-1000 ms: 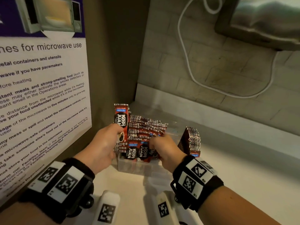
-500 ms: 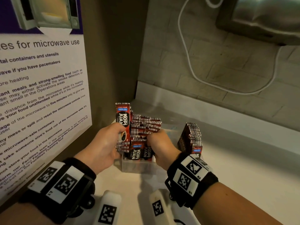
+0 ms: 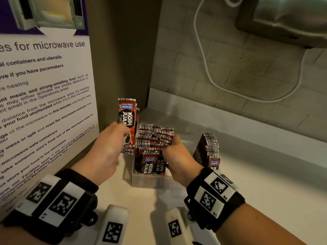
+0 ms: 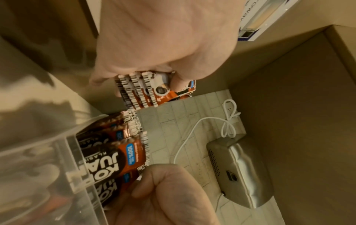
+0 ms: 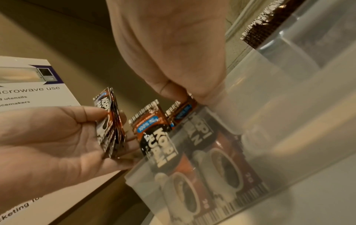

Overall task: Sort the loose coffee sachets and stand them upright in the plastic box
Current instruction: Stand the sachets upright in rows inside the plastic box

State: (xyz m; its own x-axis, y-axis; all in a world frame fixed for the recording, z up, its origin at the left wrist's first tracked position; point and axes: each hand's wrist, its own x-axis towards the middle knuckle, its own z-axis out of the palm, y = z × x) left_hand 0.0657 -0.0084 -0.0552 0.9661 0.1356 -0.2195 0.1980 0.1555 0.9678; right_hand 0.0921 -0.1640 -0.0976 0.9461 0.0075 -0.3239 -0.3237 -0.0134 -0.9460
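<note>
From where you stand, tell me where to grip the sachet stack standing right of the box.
Probably pinch the sachet stack across its flat faces near the upper ends, coming from above. It stands upright on the counter, apart from the plastic box, its tops exposed.

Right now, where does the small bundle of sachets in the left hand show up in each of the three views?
Head: bundle of sachets, left of centre, upright beside the plastic box.
Left wrist: upper centre, under the left hand.
Right wrist: left of centre, edge-on.
Shared landmark: the microwave poster.
</note>
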